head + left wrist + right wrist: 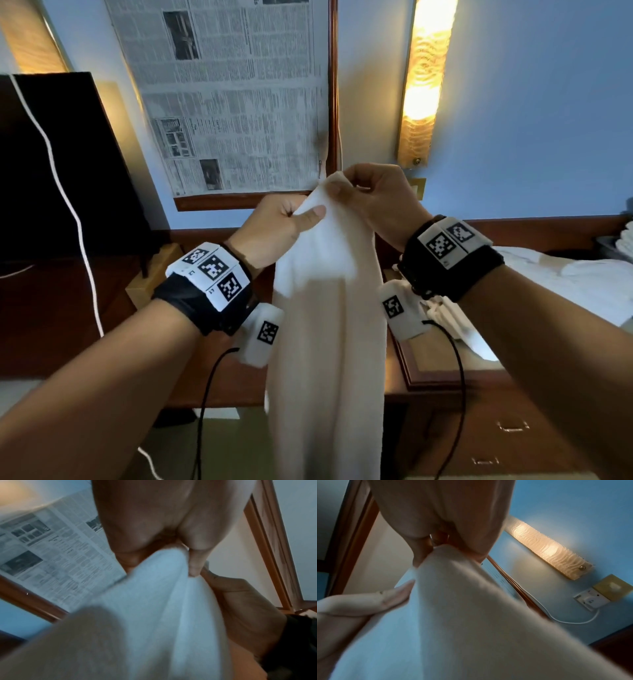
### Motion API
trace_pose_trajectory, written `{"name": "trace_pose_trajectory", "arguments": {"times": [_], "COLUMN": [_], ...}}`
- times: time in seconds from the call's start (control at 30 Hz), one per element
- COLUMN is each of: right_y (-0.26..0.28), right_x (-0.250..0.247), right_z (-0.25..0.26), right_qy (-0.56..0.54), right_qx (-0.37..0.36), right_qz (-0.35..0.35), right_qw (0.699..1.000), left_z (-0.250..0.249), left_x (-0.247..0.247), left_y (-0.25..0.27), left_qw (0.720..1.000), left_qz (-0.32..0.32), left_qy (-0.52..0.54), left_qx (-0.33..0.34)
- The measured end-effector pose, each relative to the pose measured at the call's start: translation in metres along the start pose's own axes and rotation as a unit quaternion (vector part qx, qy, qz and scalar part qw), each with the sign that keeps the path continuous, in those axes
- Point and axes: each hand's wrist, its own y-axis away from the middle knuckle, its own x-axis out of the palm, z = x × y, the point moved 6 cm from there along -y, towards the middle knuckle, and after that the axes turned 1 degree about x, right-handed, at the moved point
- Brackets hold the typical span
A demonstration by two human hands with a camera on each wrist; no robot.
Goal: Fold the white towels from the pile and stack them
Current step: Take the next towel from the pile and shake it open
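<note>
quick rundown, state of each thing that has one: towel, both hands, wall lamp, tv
white towel: unfolded, hanging in the air from its top edge
left hand: pinching the towel's top edge
right hand: pinching the towel's top corner
wall lamp: lit
tv: screen dark

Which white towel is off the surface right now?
The white towel hanging between the left hand and right hand; both pinch its top. The other towels lie at right.
</note>
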Motion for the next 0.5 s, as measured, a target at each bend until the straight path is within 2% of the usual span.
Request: {"name": "trace_pose_trajectory", "arguments": {"times": [0.1, 0.2, 0.3, 0.5], "right_y": [0.002, 0.005, 0.011, 0.017], "right_x": [0.0, 0.0, 0.001, -0.006], "right_z": [-0.001, -0.01, -0.031, -0.045], "right_qy": [-0.05, -0.147, -0.254, -0.315], "right_qx": [-0.014, 0.008, 0.061, 0.105], "right_qz": [-0.013, -0.008, -0.009, -0.016], "right_qw": [0.999, 0.989, 0.965, 0.943], "left_z": [-0.012, -0.017, -0.023, -0.028], "left_x": [-0.007, -0.004, 0.0, 0.005], "left_y": [-0.011, -0.019, -0.021, -0.028], "left_qw": [0.998, 0.996, 0.991, 0.985], "left_qz": [-0.052, -0.064, -0.072, -0.067], "left_qy": [-0.023, -0.062, -0.102, -0.144], "left_qx": [0.019, 0.025, 0.042, 0.074]}}
